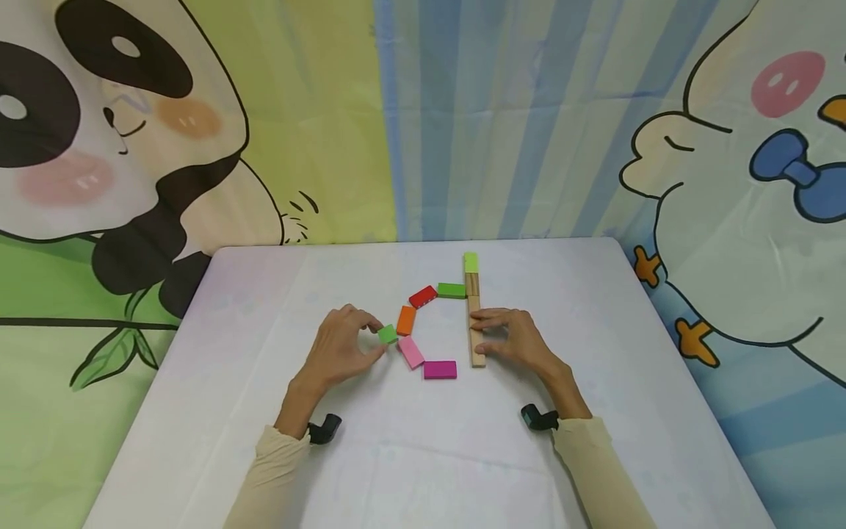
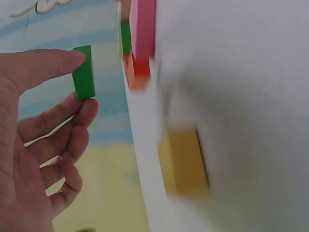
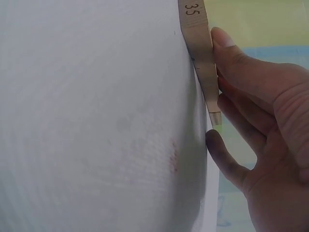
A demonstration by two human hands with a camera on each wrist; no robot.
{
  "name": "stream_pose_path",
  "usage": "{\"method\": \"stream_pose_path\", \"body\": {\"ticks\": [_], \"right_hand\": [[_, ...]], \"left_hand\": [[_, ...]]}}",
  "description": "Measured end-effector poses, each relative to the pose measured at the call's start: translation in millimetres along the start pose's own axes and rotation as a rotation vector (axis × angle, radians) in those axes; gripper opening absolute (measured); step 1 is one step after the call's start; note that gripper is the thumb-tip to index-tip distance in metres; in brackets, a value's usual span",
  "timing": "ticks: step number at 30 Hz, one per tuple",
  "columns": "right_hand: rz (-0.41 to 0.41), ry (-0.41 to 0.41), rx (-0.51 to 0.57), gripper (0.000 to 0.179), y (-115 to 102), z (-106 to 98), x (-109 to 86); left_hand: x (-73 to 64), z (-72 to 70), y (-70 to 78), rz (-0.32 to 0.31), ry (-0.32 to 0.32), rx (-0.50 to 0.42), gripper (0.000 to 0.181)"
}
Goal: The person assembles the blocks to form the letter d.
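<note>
A small green block [image 1: 388, 334] is pinched between the thumb and fingers of my left hand [image 1: 338, 344], raised left of a curve of blocks. That curve has a green block [image 1: 452, 291], a red block [image 1: 423, 297], an orange block [image 1: 406, 321], a pink block [image 1: 411, 353] and a magenta block [image 1: 440, 369]. To its right runs a straight column of plain wooden blocks [image 1: 477, 358], topped by a light green block [image 1: 471, 262]. My right hand [image 1: 518, 339] rests its thumb and fingertips on this column. The near wooden end bears the number 35 in the right wrist view.
A blurred yellow block [image 2: 184, 162] lies on the table in the left wrist view; I cannot pick it out in the head view. The white-covered table [image 1: 264, 294] ends before a cartoon-printed backdrop [image 1: 330, 110]. A small black device sits on each wrist.
</note>
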State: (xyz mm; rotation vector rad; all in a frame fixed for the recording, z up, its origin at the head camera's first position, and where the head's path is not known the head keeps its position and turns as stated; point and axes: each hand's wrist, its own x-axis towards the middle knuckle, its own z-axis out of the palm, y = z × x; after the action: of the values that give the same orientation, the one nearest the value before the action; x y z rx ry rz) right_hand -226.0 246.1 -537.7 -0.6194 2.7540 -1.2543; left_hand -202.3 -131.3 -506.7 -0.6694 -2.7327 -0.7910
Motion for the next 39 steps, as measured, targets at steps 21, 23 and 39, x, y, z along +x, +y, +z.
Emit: {"method": "stream_pose_path", "body": {"ticks": [21, 23, 39], "right_hand": [[0.001, -0.001, -0.022, 0.047, -2, -1, 0.7], [0.004, -0.002, -0.018, 0.047, -2, -1, 0.5], [-0.003, 0.001, 0.025, 0.047, -1, -2, -0.5]], "left_hand": [[27.8, 84.4, 84.4, 0.244, -0.145, 0.062, 0.027], [28.7, 85.8, 85.2, 0.253, -0.154, 0.069, 0.026], [29.1, 94.5, 83.9, 0.265, -0.189, 0.097, 0.023]]}}
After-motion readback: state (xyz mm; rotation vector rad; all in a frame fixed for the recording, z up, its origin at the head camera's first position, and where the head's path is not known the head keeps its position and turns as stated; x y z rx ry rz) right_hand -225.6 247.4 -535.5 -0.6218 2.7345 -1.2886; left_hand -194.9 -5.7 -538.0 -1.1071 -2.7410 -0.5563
